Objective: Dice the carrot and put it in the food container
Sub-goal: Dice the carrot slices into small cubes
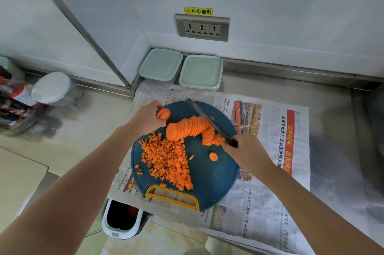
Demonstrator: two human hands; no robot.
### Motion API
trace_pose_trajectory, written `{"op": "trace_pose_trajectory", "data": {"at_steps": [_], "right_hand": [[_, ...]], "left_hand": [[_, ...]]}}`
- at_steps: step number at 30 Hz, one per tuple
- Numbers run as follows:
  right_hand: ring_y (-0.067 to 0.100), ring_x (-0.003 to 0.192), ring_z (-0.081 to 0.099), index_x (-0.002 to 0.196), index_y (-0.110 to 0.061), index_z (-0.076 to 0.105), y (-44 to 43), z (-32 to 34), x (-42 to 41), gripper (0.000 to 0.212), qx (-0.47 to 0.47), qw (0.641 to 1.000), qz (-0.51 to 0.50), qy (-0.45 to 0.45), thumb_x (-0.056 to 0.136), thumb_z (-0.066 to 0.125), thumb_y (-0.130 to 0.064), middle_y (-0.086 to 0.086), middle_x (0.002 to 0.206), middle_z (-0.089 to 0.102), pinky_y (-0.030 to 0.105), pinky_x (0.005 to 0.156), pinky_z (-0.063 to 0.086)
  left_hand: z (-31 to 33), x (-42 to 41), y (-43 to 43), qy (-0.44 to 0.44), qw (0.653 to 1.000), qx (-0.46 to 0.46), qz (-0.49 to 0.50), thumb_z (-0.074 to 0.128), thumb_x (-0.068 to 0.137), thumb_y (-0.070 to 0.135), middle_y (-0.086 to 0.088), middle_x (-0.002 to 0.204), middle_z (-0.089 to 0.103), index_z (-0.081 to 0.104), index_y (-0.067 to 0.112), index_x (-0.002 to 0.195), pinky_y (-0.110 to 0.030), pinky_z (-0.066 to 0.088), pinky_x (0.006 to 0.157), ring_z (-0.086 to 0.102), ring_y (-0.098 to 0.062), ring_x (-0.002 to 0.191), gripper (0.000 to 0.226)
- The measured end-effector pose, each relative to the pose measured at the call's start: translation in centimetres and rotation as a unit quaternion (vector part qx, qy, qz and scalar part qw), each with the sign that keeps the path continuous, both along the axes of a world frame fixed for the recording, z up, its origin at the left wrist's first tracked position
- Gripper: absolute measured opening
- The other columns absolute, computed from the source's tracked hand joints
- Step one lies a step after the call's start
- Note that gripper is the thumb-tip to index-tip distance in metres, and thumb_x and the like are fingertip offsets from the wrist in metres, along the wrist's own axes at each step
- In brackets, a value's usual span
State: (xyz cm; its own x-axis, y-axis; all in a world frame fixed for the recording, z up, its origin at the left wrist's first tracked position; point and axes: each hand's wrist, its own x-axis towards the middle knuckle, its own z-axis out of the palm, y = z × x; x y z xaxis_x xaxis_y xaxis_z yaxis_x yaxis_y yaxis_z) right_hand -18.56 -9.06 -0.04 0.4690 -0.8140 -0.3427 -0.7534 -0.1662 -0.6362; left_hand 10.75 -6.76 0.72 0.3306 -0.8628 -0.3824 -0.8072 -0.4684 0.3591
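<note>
Left hand [149, 118] pinches a small stack of carrot slices [163, 113] at the rim of one round, dark-blue cutting board [212, 175], which carries a heap of diced carrot cubes [168, 161] and a fanned row of discs [187, 128]. Two square, lidded, apparently plastic food containers [161, 65] [200, 71] stand behind. Right hand [245, 150] grips one knife [203, 113].

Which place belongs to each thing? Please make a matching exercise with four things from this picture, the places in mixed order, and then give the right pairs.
Things
1. knife
2. diced carrot
3. food containers
4. small stack of slices

Places
a. against the wall, lids on
b. in the left hand
c. heaped on the cutting board
d. in the right hand

Pairs: 1-d, 2-c, 3-a, 4-b
</note>
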Motion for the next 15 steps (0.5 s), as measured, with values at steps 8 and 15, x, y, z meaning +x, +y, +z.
{"op": "trace_pose_trajectory", "data": {"at_steps": [8, 15], "right_hand": [[0.008, 0.042, 0.028, 0.054, -0.016, 0.033, 0.5, 0.0, 0.3, 0.05, -0.005, 1.0, 0.007, -0.015, 0.093, 0.058, -0.036, -0.003, 0.047, 0.03, 0.019, 0.04, 0.029], [0.009, 0.043, 0.029, 0.053, -0.017, 0.034, 0.9, 0.2, 0.2, 0.05, -0.006, 1.0, -0.002, -0.028, 0.093, 0.058, -0.035, -0.003, 0.047, 0.03, 0.018, 0.04, 0.031]], "left_hand": [[-0.4, -2.5, 2.2, -0.005, 0.999, 0.011, -0.047, 0.054, 0.094, 0.028, -0.012, 0.135, 0.032, 0.04, 0.023, 0.138, -0.027, 0.043, 0.088, 0.05, -0.023, 0.108, 0.047], [0.1, -1.8, 3.0, 0.047, 0.999, 0.014, -0.023, 0.076, 0.072, 0.049, -0.004, 0.136, 0.051, 0.041, 0.021, 0.14, -0.041, 0.042, 0.103, 0.051, -0.023, 0.121, 0.082]]}}
